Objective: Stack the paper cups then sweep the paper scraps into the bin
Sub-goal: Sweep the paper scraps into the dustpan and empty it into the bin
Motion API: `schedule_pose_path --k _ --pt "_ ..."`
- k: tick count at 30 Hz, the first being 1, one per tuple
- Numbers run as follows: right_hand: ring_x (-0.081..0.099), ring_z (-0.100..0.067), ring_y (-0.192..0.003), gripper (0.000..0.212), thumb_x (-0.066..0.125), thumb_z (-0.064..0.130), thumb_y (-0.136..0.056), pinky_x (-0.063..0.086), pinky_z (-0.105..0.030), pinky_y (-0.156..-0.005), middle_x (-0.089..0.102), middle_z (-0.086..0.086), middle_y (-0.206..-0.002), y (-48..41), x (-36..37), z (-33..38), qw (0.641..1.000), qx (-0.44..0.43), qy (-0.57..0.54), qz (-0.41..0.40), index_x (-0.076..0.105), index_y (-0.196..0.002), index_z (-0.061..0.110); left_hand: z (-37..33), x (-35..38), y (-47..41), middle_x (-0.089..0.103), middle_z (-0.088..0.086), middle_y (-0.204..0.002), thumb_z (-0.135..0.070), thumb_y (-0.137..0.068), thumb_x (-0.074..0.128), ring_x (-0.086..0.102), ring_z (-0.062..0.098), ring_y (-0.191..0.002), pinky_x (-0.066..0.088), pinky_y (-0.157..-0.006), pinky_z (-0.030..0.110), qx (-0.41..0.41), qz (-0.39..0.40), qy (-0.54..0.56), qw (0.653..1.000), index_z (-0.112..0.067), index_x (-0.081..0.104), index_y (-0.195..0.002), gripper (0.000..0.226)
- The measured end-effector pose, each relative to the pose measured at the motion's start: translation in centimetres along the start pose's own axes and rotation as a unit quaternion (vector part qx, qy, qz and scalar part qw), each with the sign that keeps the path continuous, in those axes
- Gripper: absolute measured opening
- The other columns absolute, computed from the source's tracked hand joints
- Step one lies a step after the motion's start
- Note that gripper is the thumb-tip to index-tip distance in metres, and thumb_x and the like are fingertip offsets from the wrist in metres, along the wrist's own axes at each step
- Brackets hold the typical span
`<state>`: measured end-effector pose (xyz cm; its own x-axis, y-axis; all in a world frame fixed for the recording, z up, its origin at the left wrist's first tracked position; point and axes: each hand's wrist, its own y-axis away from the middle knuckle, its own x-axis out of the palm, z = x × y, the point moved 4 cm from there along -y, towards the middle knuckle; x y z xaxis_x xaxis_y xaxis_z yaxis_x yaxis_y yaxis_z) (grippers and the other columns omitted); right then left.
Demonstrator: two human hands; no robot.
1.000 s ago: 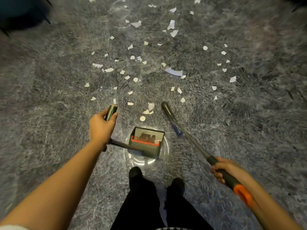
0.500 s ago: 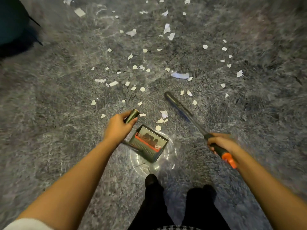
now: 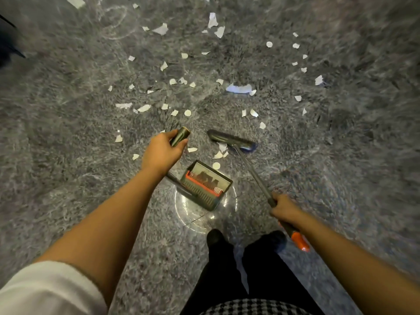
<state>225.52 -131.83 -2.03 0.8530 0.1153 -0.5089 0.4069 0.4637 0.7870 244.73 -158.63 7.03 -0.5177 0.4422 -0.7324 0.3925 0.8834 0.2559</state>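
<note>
My left hand [image 3: 160, 152] grips the top of the dustpan's long handle [image 3: 180, 136]. The dark dustpan [image 3: 208, 184] with its red comb edge stands on the floor just ahead of my feet. My right hand [image 3: 285, 209] grips the broom's shaft [image 3: 254, 173] above its orange grip end [image 3: 300, 241]. The broom head [image 3: 231, 140] lies on the floor beyond the pan, with a few paper scraps [image 3: 219, 153] between it and the pan's mouth. Several white scraps [image 3: 239, 88] are strewn over the floor farther out. No paper cups are in view.
The grey mottled floor [image 3: 68, 155] is glossy and reflects a round light under the pan. My two dark shoes [image 3: 214, 237] stand right behind the dustpan. A dark object [image 3: 6, 37] sits at the far left edge.
The broom head has swung from pointing away to lying crosswise just beyond the pan. My right hand moved up the shaft. The dustpan and my left hand shifted slightly forward and right.
</note>
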Motion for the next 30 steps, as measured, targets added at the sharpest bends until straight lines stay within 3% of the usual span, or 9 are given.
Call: schedule_pose_path --k 4,7,9,13,17,19,24,27,30 --pt "0.055 -0.022 -0.054 0.043 0.059 -0.008 -0.076 0.041 -0.024 -0.039 0.059 -0.012 -0.076 1.7 2.4 -3.0 0.999 0.020 -0.031 0.023 0.052 -0.112 0.013 0.1 0.0 -0.2 0.069 0.010 -0.107 -0.039 -0.090 0.061 0.065 0.028 -0.088 0.048 -0.071 0.033 0.002 0.000 -0.011 1.000 -0.016 0.055 -0.133 0.049" --pt "0.066 -0.033 -0.084 0.050 0.058 -0.011 -0.077 0.053 -0.036 -0.065 0.065 -0.023 -0.102 2.7 3.0 -5.3 0.999 0.021 -0.022 0.035 0.052 -0.123 0.008 0.1 0.0 -0.2 0.068 0.010 -0.110 -0.040 -0.089 0.061 0.065 0.029 -0.092 0.052 -0.078 0.037 0.007 -0.001 -0.014 1.000 -0.016 0.056 -0.132 0.049" --pt "0.066 -0.028 -0.090 0.049 0.057 -0.010 -0.076 0.053 -0.031 -0.071 0.065 -0.020 -0.107 3.6 2.9 -6.2 0.999 0.000 0.015 0.045 0.054 -0.122 0.010 0.1 -0.1 -0.1 0.067 0.009 -0.115 -0.040 -0.089 0.062 0.065 0.028 -0.095 0.053 -0.084 0.042 0.010 -0.005 -0.010 1.000 -0.016 0.056 -0.132 0.050" --pt "0.057 -0.011 -0.072 0.070 0.058 -0.011 -0.073 0.037 -0.004 -0.048 0.062 -0.007 -0.098 6.5 2.3 -7.0 0.994 -0.021 0.055 0.089 0.045 -0.137 0.015 0.0 0.2 0.3 0.069 0.007 -0.105 -0.039 -0.089 0.062 0.064 0.024 -0.079 0.052 -0.072 0.036 0.022 -0.012 -0.019 1.000 -0.018 0.056 -0.131 0.048" --pt "0.050 -0.009 -0.037 0.078 0.053 -0.014 -0.079 0.043 -0.019 -0.039 0.061 -0.016 -0.081 9.5 1.6 -7.6 0.989 0.014 0.023 0.145 0.033 -0.144 0.023 -0.2 0.3 0.9 0.067 0.002 -0.092 -0.038 -0.089 0.062 0.060 0.017 -0.067 0.048 -0.066 0.032 0.035 -0.016 -0.027 0.999 -0.019 0.059 -0.128 0.043" --pt "0.047 -0.013 -0.036 0.079 0.051 -0.016 -0.080 0.043 -0.026 -0.039 0.057 -0.020 -0.077 10.7 0.8 -7.9 0.983 0.029 -0.006 0.179 0.030 -0.146 0.024 -0.3 0.4 1.3 0.064 0.000 -0.088 -0.038 -0.089 0.061 0.059 0.015 -0.065 0.050 -0.065 0.032 0.035 -0.018 -0.031 0.999 -0.020 0.058 -0.128 0.044" --pt "0.047 -0.012 -0.033 0.079 0.051 -0.018 -0.082 0.044 -0.024 -0.037 0.053 0.005 -0.040 13.5 -1.3 -8.1 0.979 0.021 -0.060 0.195 0.030 -0.145 0.025 -0.4 0.9 2.6 0.069 0.009 -0.106 -0.040 -0.089 0.061 0.065 0.028 -0.085 0.054 -0.076 0.041 0.038 -0.011 -0.036 0.999 -0.020 0.056 -0.132 0.047" --pt "0.047 -0.011 -0.033 0.077 0.054 -0.016 -0.082 0.044 -0.024 -0.036 0.055 0.001 -0.048 14.3 -1.8 -7.9 0.982 0.024 -0.073 0.172 0.031 -0.145 0.022 -0.2 1.2 3.8 0.069 0.008 -0.105 -0.039 -0.089 0.060 0.065 0.028 -0.083 0.052 -0.071 0.036 0.036 -0.012 -0.026 0.999 -0.021 0.056 -0.131 0.046" --pt "0.048 -0.011 -0.033 0.077 0.054 -0.016 -0.081 0.042 -0.023 -0.036 0.062 -0.009 -0.073 14.5 -1.9 -7.6 0.988 0.023 -0.063 0.138 0.032 -0.145 0.020 0.0 1.6 5.2 0.069 0.006 -0.105 -0.038 -0.089 0.062 0.065 0.025 -0.084 0.049 -0.070 0.032 0.032 -0.017 -0.009 0.999 -0.022 0.057 -0.130 0.044"
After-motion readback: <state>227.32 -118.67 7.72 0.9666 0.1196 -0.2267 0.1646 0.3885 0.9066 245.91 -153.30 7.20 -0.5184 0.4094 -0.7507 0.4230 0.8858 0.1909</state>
